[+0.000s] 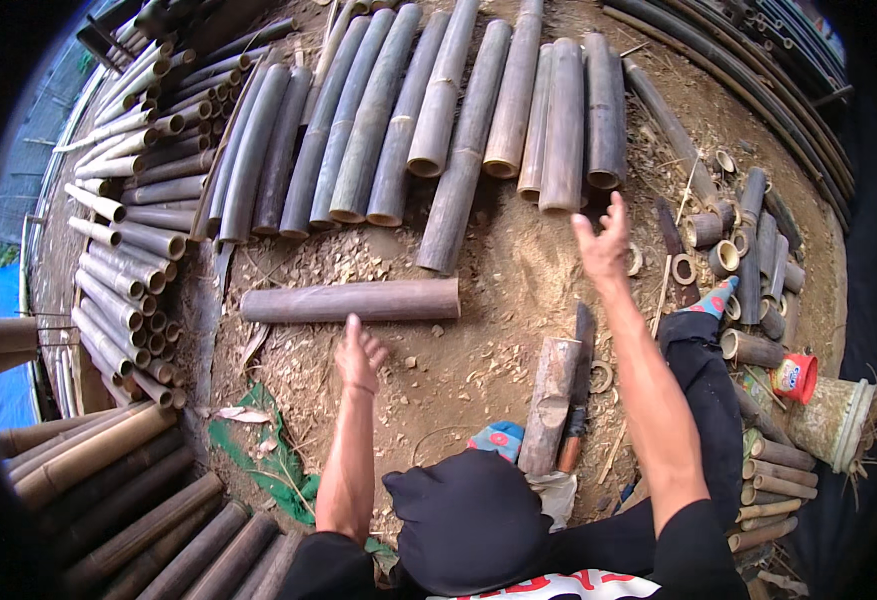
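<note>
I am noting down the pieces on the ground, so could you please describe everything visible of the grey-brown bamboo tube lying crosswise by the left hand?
The long, grey-brown, bamboo-looking tube is a straight cylinder with a faintly streaked surface and a squarely cut right end. It lies on its side, running nearly left to right, on brown earth ground strewn with pale chips. The person's bare, open left hand is at its near side; whether they touch is unclear.
</note>
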Tool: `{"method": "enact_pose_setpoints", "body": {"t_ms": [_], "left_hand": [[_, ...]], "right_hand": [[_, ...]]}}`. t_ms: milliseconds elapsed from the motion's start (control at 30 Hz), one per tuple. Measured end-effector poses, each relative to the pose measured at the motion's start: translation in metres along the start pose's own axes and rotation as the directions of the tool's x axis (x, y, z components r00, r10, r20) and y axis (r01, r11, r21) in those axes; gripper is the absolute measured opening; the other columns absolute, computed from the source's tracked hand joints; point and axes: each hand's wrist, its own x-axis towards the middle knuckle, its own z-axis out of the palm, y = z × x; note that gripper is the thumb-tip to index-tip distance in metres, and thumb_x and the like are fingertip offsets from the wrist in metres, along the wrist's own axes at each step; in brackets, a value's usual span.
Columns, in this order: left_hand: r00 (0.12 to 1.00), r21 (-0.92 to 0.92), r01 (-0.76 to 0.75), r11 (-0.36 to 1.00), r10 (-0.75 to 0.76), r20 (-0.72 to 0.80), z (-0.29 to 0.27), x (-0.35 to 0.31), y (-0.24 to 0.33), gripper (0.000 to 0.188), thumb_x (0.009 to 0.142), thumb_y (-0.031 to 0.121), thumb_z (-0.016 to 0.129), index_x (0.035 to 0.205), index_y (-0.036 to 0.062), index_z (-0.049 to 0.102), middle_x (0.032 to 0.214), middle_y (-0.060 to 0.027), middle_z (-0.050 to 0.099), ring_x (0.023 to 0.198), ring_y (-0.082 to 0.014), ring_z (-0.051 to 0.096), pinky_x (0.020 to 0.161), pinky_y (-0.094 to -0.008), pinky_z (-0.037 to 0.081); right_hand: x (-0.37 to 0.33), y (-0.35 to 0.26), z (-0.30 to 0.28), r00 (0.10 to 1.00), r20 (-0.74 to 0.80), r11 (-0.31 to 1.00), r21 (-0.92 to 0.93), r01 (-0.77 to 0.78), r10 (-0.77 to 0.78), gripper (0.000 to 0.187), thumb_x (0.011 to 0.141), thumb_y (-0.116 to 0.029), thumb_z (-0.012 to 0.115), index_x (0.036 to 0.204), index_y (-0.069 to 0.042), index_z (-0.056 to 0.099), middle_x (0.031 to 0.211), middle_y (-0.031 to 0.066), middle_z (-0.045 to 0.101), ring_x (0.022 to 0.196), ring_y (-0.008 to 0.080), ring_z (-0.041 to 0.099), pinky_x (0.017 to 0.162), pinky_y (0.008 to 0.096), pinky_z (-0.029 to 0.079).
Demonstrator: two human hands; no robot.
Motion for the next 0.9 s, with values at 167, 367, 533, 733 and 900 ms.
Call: {"method": "enact_pose_setpoints", "body": {"t_ms": [167, 367, 533, 733, 900], "left_hand": [[0.984, -0.134, 0.139, 0.981, -0.152, -0.091, 0.012, 0.060, 0.046, 0.102, 0.075, 0.057, 0.081, 0.146, 0.0001, 0.036, 0.144, -0.0232, 0.044, 0.128, -0.0453, 0.048, 0.100, -0.0566, 0.045], [0.990, -0.099, 0.111, 0.989, -0.101, 0.095, -0.010, 0.078, 0.033, 0.094, 0.071, 0.048, 0.082, 0.144, 0.0059, 0.042, 0.143, -0.0158, 0.047, 0.133, -0.0342, 0.044, 0.100, -0.0552, 0.044], [0.911, -0.208, 0.265, 0.941, -0.174, 0.373, -0.018, -0.035, -0.029, 0.075, 0.077, 0.046, 0.077, 0.135, 0.0083, 0.046, 0.132, -0.0120, 0.053, 0.121, -0.0298, 0.056, 0.094, -0.0473, 0.053], [0.939, -0.274, 0.337, 0.901, -0.301, 0.165, -0.010, -0.076, -0.109, 0.071, 0.075, 0.031, 0.080, 0.133, 0.0085, 0.045, 0.141, -0.0141, 0.044, 0.131, -0.0352, 0.044, 0.107, -0.0596, 0.040], [0.896, -0.153, 0.436, 0.887, -0.410, 0.173, -0.017, -0.073, -0.104, 0.079, 0.077, 0.036, 0.081, 0.138, 0.0040, 0.040, 0.143, -0.0137, 0.042, 0.139, -0.0311, 0.035, 0.113, -0.0532, 0.034]], "right_hand": [[-0.115, 0.024, -0.069, 0.983, 0.172, 0.960, -0.258, 0.108, -0.064, 0.045, 0.091, -0.022, 0.065, 0.127, 0.002, 0.053, 0.107, 0.0226, 0.064, 0.098, 0.0365, 0.065, 0.087, 0.0449, 0.051], [-0.270, 0.121, -0.088, 0.882, 0.115, 0.772, -0.544, -0.329, 0.457, 0.061, 0.083, -0.034, 0.073, 0.127, 0.000, 0.050, 0.116, 0.0254, 0.061, 0.110, 0.0422, 0.059, 0.093, 0.0493, 0.048], [-0.298, 0.183, -0.098, 0.814, 0.208, 0.807, -0.399, -0.435, 0.542, 0.069, 0.081, -0.039, 0.075, 0.129, 0.001, 0.046, 0.116, 0.0290, 0.061, 0.110, 0.0434, 0.060, 0.094, 0.0475, 0.048], [-0.271, 0.134, -0.088, 0.776, 0.287, 0.824, -0.281, -0.493, 0.562, 0.066, 0.079, -0.035, 0.070, 0.131, -0.004, 0.045, 0.116, 0.0290, 0.063, 0.110, 0.0452, 0.060, 0.093, 0.0491, 0.048], [-0.266, 0.093, -0.130, 0.743, 0.347, 0.818, -0.171, -0.550, 0.572, 0.065, 0.088, -0.055, 0.062, 0.119, 0.002, 0.057, 0.108, 0.0276, 0.066, 0.102, 0.0431, 0.064, 0.089, 0.0471, 0.050]]}}
